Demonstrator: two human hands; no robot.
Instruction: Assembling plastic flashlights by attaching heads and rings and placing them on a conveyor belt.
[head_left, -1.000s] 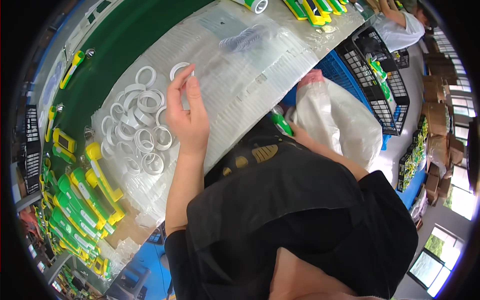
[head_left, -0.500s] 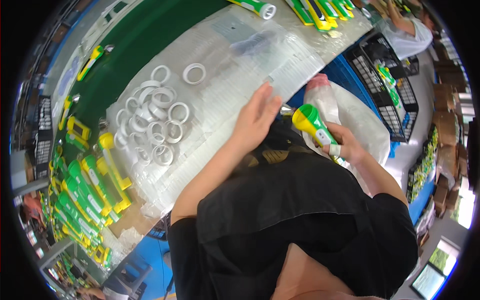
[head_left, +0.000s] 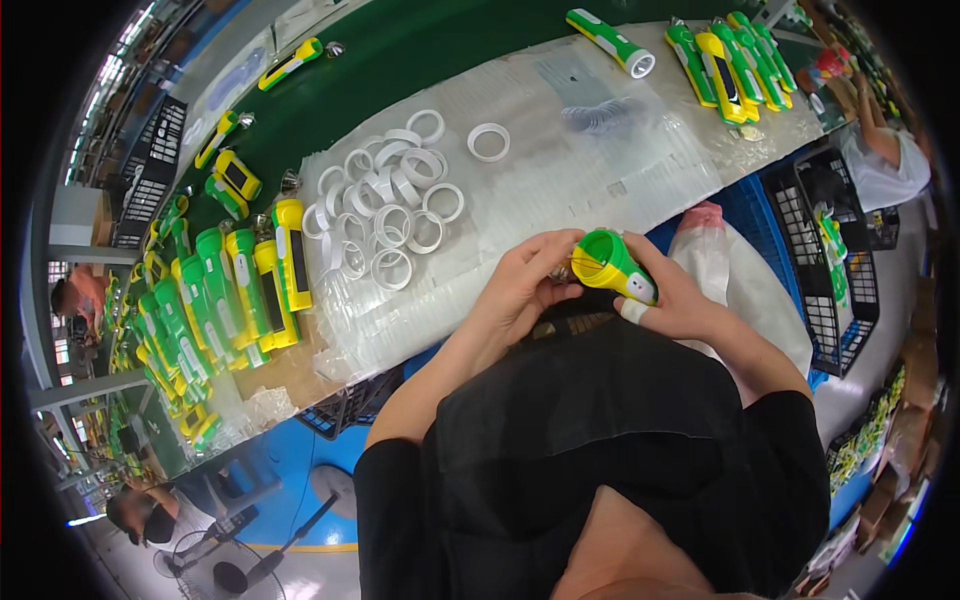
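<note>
My right hand (head_left: 682, 292) is wrapped round a yellow and green flashlight (head_left: 640, 283), held just in front of my black apron. The open, wide head of the flashlight faces up and shows a hollow green inside with thin wires. At the rim of that head, my left hand (head_left: 528, 285) has its fingers pinched round a small shiny piece (head_left: 562, 272), mostly hidden by the fingers. Beyond my hands, a pile of white rings (head_left: 390, 190) lies on the plastic-covered table (head_left: 520, 210), and a single white ring (head_left: 489, 143) sits apart from it.
Several flashlights (head_left: 215, 300) crowd the table's left end, some with shiny reflectors hanging out. A finished-looking flashlight (head_left: 612, 43) and a row of others (head_left: 735, 70) lie at the far side. Black crates (head_left: 820, 270) and a white sack (head_left: 745, 265) stand at right. Other people work nearby.
The flashlight has been brought in from the right and tilted with its open head up. My left hand has moved from the table edge to its rim and closed. The view has shifted.
</note>
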